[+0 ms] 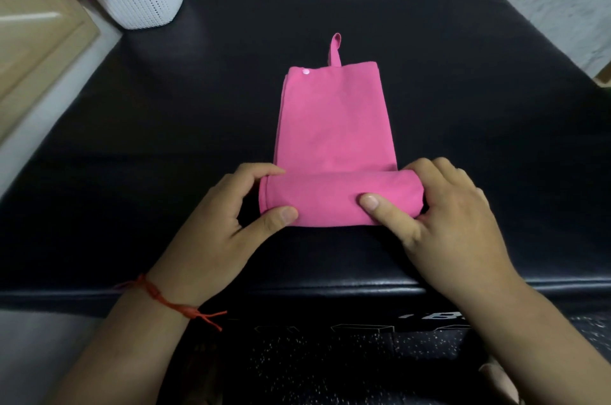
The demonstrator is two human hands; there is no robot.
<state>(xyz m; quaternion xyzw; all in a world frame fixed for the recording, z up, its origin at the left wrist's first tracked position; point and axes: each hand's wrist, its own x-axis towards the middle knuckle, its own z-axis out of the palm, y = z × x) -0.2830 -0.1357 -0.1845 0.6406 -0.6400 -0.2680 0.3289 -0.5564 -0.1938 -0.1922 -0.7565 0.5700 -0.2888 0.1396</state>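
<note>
Head view: pink towel (pixel 334 126) lies folded at frame centre on black surface (pixel 165 107), near end rolled. Left hand (pixel 215 226) and right hand (pixel 453 222) pinch the roll's two ends, keeping it tight and even. White basket (pixel 145 4) upper left holds rolled ones.

The only lettering in view stands in white on the black front face (pixel 297 313) below the near edge of the worktop (pixel 463 73). It is a slanted fragment (pixel 443 317) whose clearest stroke looks like a capital B (the rest is blurred and partly hidden, so no whole word can be read). To its left on the same face run thin white outline drawings (pixel 358 328) of box shapes, a sign rather than text, whose meaning cannot be told.
</note>
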